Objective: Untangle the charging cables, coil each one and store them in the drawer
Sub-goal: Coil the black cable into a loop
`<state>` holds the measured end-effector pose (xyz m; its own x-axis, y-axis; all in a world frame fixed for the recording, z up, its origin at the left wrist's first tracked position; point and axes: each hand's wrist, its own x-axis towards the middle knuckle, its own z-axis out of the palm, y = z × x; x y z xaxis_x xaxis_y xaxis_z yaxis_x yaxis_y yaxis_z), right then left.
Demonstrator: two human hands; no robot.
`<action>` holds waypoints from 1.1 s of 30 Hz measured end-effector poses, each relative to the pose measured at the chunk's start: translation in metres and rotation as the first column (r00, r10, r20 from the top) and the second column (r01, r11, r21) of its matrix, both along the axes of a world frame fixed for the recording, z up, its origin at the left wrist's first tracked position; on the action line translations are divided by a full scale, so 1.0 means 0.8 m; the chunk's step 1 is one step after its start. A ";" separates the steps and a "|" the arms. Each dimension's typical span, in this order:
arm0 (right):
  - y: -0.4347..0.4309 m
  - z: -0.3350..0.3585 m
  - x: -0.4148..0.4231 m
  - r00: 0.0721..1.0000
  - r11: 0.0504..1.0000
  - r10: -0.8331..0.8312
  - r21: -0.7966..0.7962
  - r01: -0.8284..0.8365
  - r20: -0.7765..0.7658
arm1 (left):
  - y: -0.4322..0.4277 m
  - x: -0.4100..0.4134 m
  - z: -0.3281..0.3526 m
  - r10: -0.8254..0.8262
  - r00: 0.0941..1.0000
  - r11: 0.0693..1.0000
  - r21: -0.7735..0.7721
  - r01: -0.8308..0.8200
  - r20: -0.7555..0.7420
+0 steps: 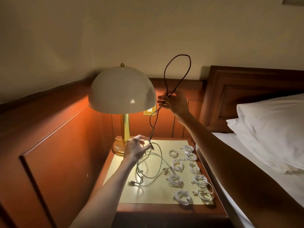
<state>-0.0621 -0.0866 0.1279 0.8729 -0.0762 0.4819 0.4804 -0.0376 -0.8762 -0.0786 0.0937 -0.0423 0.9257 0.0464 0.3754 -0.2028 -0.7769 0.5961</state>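
My right hand (174, 102) is raised beside the lamp and grips a dark cable (166, 74), which loops up above the hand and hangs down in twisted strands toward the nightstand. Down by the lamp base, my left hand (135, 148) pinches the lower end of that dark cable where it meets a loose pale cable (158, 162). The pale cable sprawls in open loops on the cream top of the nightstand (148, 197). Several coiled white cables (177, 165) lie in rows on the right half of the top. No drawer is visible.
A domed white lamp (122, 92) on a brass stem stands at the nightstand's back left, close to both hands. Wood panelling runs behind and to the left. A bed with white pillows (269, 130) borders the right side. A wall socket plate (149, 111) sits behind the lamp.
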 end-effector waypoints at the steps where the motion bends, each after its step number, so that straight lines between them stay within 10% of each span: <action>1: 0.002 -0.003 -0.001 1.000 1.000 0.004 -0.011 -0.004 0.001 | 0.000 0.004 -0.003 -0.014 0.999 1.000 -0.021 0.013 -0.047; 5: -0.003 -0.006 0.003 0.999 0.999 -0.035 0.033 0.036 -0.007 | 0.007 0.019 -0.017 -0.108 0.965 0.971 -0.236 0.050 -0.239; 13: -0.013 0.016 -0.001 0.994 0.991 -0.078 0.107 0.085 -0.076 | 0.034 0.017 -0.029 0.136 0.959 0.990 0.069 -0.123 -0.250; 20: -0.010 0.032 -0.050 0.984 0.972 0.031 0.236 0.012 -0.175 | 0.008 -0.055 0.062 -0.424 0.906 0.839 -0.371 0.399 0.014; 27: -0.007 0.044 -0.120 0.965 0.926 0.061 0.376 0.040 -0.254 | -0.001 -0.118 0.101 -0.223 0.952 0.874 -0.391 0.290 0.208; 33: -0.023 0.020 -0.194 0.878 0.998 -0.026 -0.057 -0.002 -0.477 | 0.016 -0.172 0.117 -0.238 0.946 0.840 -0.443 0.314 0.219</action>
